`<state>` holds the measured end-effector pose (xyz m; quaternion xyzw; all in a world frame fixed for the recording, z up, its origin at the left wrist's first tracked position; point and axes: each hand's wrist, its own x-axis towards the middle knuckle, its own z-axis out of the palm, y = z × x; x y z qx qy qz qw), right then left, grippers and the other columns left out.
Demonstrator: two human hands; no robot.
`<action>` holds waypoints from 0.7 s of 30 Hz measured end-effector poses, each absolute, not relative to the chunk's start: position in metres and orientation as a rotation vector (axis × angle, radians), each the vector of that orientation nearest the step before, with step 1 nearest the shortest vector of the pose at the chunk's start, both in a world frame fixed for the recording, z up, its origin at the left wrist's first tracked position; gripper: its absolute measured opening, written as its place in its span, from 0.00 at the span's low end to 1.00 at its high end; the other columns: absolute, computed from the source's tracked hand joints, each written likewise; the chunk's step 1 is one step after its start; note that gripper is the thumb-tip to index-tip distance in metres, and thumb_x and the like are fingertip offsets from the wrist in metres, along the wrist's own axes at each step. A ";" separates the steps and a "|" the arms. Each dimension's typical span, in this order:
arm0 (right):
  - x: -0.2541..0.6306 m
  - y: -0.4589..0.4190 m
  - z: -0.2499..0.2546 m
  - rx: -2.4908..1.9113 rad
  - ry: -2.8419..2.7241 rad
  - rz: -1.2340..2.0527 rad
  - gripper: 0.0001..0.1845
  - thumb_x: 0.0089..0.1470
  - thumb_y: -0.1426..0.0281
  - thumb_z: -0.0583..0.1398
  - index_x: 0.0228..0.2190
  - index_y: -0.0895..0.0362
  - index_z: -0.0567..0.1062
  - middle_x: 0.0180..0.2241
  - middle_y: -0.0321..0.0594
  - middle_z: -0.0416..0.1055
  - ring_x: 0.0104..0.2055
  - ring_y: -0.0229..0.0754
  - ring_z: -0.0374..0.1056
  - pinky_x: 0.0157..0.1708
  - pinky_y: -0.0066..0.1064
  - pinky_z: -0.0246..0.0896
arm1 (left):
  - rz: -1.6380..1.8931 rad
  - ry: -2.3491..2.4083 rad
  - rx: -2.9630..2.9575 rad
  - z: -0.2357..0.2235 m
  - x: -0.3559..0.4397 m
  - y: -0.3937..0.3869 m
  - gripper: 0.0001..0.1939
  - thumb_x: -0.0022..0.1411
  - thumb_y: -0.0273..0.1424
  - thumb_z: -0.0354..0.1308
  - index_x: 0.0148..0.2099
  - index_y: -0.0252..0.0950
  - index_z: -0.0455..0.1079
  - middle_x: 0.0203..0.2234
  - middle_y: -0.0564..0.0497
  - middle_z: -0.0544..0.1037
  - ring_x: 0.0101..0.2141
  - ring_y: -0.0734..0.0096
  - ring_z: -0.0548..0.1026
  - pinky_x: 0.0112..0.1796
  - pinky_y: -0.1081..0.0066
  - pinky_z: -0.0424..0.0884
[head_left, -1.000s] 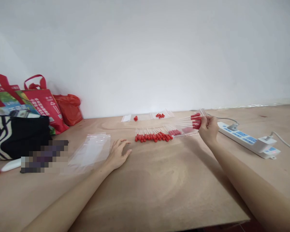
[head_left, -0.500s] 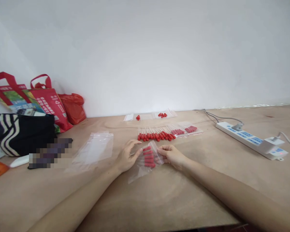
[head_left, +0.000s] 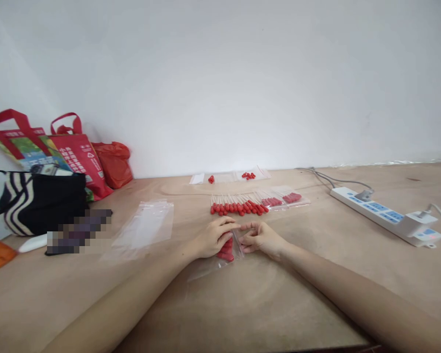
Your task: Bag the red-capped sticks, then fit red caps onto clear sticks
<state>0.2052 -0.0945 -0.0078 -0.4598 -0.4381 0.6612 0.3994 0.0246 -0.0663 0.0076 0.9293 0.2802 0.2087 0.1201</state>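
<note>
Seemingly partway along, judging by how things lie: two clear bags, one (head_left: 272, 201) beside the other (head_left: 291, 197), hold red-tipped pieces, a third is in the person's hands, and a row of loose red-tipped sticks (head_left: 238, 208) lies outside any bag. From where I stand, the bag in hand (head_left: 220, 264) is low over the near middle of the wooden table (head_left: 316, 299), just in front of that row. It is transparent, thin and creased, with rounded, deep red ends (head_left: 226, 251) showing through in a small cluster; fingers hide the rest. The left hand (head_left: 213, 238) covers its upper part, fingers curled in and holding the plastic; the right hand (head_left: 262, 239) has its fingers drawn narrow around the bag's right edge, almost meeting the left. Whether that edge is sealed, I cannot tell. To the left lie flat clear bags (head_left: 150, 225), overlapping, with no red pieces visible in them. Near the white wall (head_left: 264, 88), small red pieces (head_left: 248, 175) rest with more clear plastic. A white power strip (head_left: 377, 211) sits well to the right.
</note>
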 end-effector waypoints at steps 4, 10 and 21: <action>0.204 -0.095 -0.009 -1.167 -1.161 1.635 0.21 0.35 0.74 0.67 0.34 0.60 0.66 0.18 0.31 0.70 0.18 0.32 0.67 0.21 0.24 0.67 | 0.649 0.783 2.723 0.001 0.026 -0.066 0.18 0.59 0.21 0.43 0.48 0.38 0.66 0.45 0.46 0.67 0.45 0.70 0.67 0.46 0.67 0.65; 0.205 -0.095 -0.009 -1.133 -1.198 1.647 0.22 0.36 0.74 0.66 0.34 0.60 0.65 0.16 0.30 0.69 0.18 0.33 0.66 0.21 0.24 0.65 | 0.718 0.761 2.699 -0.001 0.026 -0.067 0.16 0.59 0.22 0.44 0.44 0.38 0.68 0.43 0.47 0.69 0.43 0.70 0.68 0.44 0.68 0.66; 0.206 -0.092 -0.014 -1.147 -1.107 1.647 0.23 0.36 0.78 0.65 0.35 0.59 0.62 0.19 0.32 0.71 0.18 0.35 0.68 0.23 0.28 0.68 | 0.731 0.772 2.740 0.000 0.028 -0.067 0.13 0.60 0.24 0.44 0.40 0.36 0.69 0.40 0.47 0.69 0.41 0.72 0.69 0.42 0.71 0.67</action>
